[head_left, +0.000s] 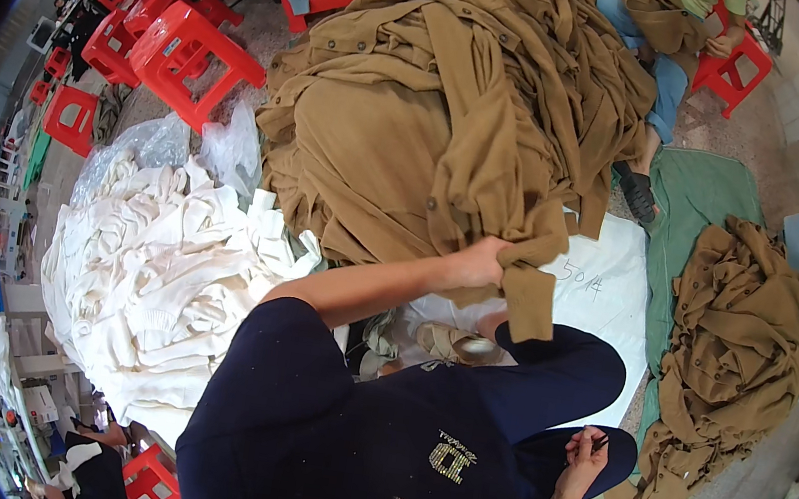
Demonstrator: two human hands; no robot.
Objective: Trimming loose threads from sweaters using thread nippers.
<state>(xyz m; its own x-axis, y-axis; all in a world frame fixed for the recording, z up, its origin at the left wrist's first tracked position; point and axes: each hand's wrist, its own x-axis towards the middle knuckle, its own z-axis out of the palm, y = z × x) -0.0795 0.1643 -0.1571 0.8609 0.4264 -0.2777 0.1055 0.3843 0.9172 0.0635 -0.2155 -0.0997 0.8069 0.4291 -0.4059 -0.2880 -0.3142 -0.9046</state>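
My left hand (478,264) is closed on a brown buttoned cardigan (473,148), gripping it near a sleeve end. The cuff (528,302) hangs down past my fingers, over my bent leg. That cardigan lies against a large heap of brown knitwear (364,134) in front of me. My right hand (583,463) rests by my right knee, its fingers closed around a small black object. Only a dark tip of that object shows, so its kind is hard to make out.
White garments (152,288) are piled at left beside clear plastic (231,147). Another brown garment heap (740,345) lies at right near green cloth (705,189). White sheeting (606,287) spreads under me. Red stools (192,61) stand at far left. Another person's foot (637,192) is ahead.
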